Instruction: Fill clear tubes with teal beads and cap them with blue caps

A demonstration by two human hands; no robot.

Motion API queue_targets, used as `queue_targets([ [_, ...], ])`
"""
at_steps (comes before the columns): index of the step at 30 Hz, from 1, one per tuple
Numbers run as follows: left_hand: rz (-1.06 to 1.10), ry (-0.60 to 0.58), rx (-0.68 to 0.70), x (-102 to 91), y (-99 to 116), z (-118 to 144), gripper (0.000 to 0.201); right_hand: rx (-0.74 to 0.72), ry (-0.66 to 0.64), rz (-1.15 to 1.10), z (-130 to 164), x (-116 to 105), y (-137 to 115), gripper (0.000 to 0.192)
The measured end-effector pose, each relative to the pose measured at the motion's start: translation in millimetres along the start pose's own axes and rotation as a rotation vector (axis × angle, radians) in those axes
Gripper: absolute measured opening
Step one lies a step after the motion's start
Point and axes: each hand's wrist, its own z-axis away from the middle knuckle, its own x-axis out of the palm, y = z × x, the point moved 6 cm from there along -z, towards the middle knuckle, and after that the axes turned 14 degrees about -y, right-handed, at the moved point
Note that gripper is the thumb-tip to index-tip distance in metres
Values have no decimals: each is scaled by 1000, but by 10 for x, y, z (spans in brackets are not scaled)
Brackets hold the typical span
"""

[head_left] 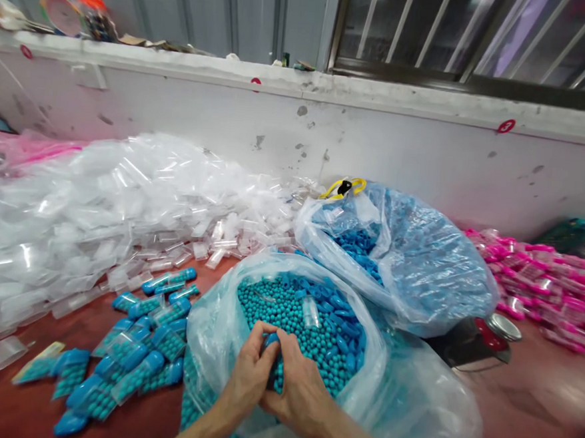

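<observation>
A: Teal beads (286,312) fill the near open plastic bag (214,334). What lies at the far left?

B: A heap of empty clear tubes (97,212), then filled tubes with blue caps (133,354) on the red table (534,409) just left of the bag.

A: And the hands?

B: The left hand (249,376) and right hand (300,390) meet over the beads, fingers pinched together on a small tube with a blue cap (271,341).

A: How should that be handled?

B: I'd say keep the tube steady over the bag, so stray beads drop back in, and press the cap squarely.

A: Further right?

B: A second bag of blue caps (361,244), then pink filled tubes (543,276).
</observation>
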Motion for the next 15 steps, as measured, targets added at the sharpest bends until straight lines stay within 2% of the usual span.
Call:
queue_targets([
  [2, -52, -13, -40, -128, 64, 5, 23, -22, -68, 1, 27, -77, 46, 82],
  [4, -212, 36, -52, -428, 171, 36, 31, 47, -77, 73, 32, -215, 184, 75],
  [8, -847, 336, -12, -1252, 457, 172, 33, 332, 58, 316, -78, -555, 594, 39],
  [10, -1176, 510, -34, -1495, 537, 234, 40, 403, 94, 410, -193, -620, 736, 35],
  [12, -1381, 549, -10, -1478, 532, 224, 42, 420, 99, 458, -310, -608, 820, 42],
  [13, -1433, 512, 26, -1377, 500, 189, 41, 412, 96, 460, -355, -586, 843, 46],
  [15, -1482, 360, 134, -1032, 411, 74, 37, 391, 95, 424, -398, -547, 870, 47],
])
